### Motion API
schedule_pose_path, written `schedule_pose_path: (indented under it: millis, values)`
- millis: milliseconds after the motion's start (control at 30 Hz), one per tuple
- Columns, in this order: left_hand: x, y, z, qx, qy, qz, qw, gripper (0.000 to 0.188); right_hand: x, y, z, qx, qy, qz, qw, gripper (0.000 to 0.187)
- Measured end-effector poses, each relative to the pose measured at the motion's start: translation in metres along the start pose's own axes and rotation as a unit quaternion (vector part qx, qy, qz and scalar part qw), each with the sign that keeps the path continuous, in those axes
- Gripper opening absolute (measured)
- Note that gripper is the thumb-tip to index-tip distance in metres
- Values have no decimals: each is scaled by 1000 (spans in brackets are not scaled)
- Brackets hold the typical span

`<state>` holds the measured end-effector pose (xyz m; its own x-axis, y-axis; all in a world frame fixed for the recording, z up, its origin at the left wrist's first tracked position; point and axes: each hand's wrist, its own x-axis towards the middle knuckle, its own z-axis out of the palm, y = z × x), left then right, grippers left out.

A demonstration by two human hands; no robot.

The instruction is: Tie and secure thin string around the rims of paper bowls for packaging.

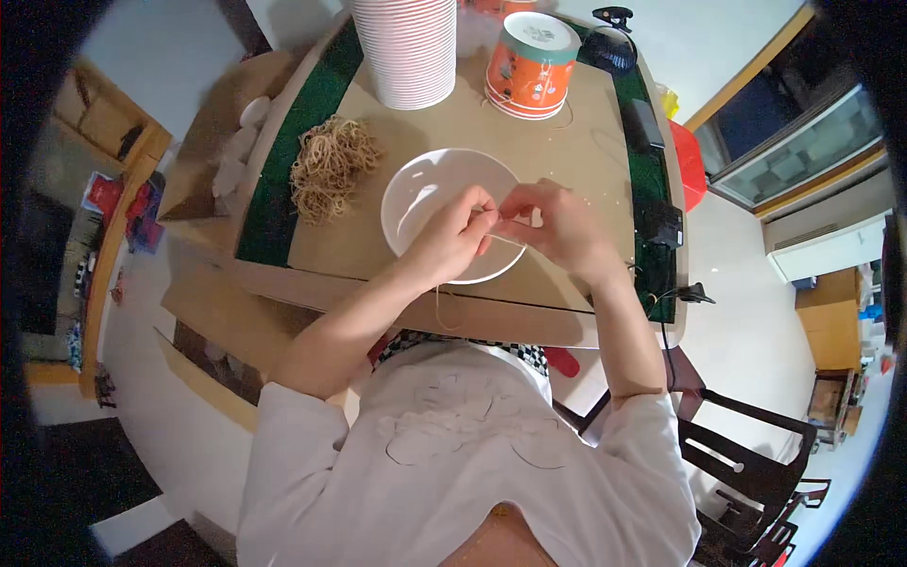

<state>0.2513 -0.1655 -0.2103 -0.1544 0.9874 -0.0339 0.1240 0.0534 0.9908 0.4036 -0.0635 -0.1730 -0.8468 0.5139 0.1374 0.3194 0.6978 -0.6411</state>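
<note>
My left hand (452,234) and my right hand (559,225) meet over the near right part of a white bowl (404,194). Both are closed in a pinch, fingertips close together, on a thin tan string (438,307). Its loose end hangs below my left wrist, past the table's front edge. The exact grip is partly hidden by my fingers. Left of the bowl lies a tangled heap of tan strings (331,170). Beyond the bowl, an orange patterned bucket (532,71) with a green band stands upside down, a piece of string beside its rim.
A tall stack of white paper cups (406,47) stands at the back. Dark devices (658,225) and a cable line the table's right edge. A cardboard box (194,194) sits left of the table (453,300); a dark chair (746,454) stands at right.
</note>
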Motion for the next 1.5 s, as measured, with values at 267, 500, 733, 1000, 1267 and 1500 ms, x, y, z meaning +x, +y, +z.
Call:
schedule_pose_path:
  millis: [267, 500, 733, 1000, 1267, 1500]
  values:
    - [-5, 3, -5, 179, 20, 206, 962, 19, 0, 17, 14, 151, 61, 1, 987, 12]
    - [-12, 8, 1, 391, 28, 280, 876, 15, -6, 15, 20, 303, 89, 66, 946, 11]
    - [-4, 12, 4, 407, 8, 276, 870, 11, -24, 8, 27, 116, 156, 6, 981, 10]
    - [12, 8, -8, -191, -137, -198, 951, 12, -36, 3, 67, 154, 349, 6, 924, 10]
    - [19, 5, -15, -255, -135, -243, 926, 13, -42, -6, 93, 46, 394, -10, 918, 22]
    - [14, 8, -15, -221, -115, -181, 952, 15, -45, -6, 87, 6, 360, -25, 933, 26]
